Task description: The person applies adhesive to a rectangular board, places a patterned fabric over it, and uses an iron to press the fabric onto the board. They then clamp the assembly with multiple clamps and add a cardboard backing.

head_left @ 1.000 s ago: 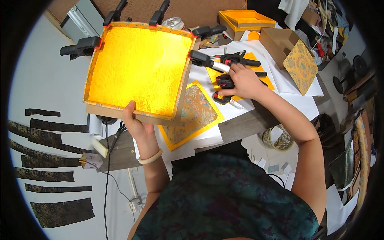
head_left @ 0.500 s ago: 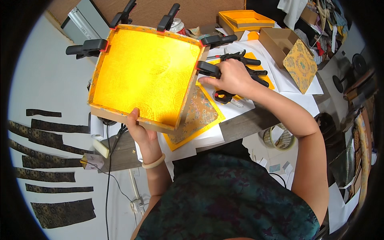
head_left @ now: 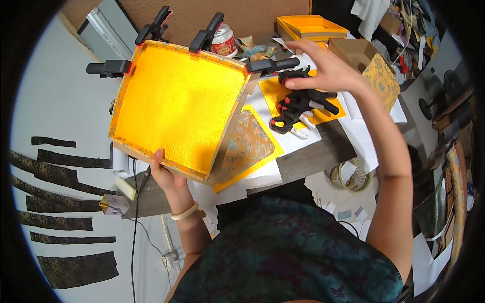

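Note:
My left hand [head_left: 168, 174] grips the near edge of a shallow box [head_left: 174, 111] lined in shiny yellow patterned fabric, thumb over the rim and fingers underneath. The box is tilted up toward me. Several black clamps with red pads, such as a side clamp [head_left: 110, 68] and a top clamp [head_left: 206, 34], bite its left, far and right rims. To the right, my right hand [head_left: 328, 68] hovers with thumb and fingers spread, nothing held between them. Just below it lies a pile of loose black clamps [head_left: 298, 106] on a yellow sheet [head_left: 270, 93].
A patterned panel with yellow border [head_left: 250, 141] lies partly under the box. Behind stand a jar [head_left: 224, 41], yellow trays [head_left: 318, 25] and a brown box [head_left: 351, 53] with a patterned board [head_left: 382, 81]. A wire basket [head_left: 348, 179] sits on the floor; dark fabric strips [head_left: 76, 270] hang at left.
The clamp my right hand held on the box's right rim is off it. That hand has risen over the clamp pile and opened. The box has shifted slightly left and toward me.

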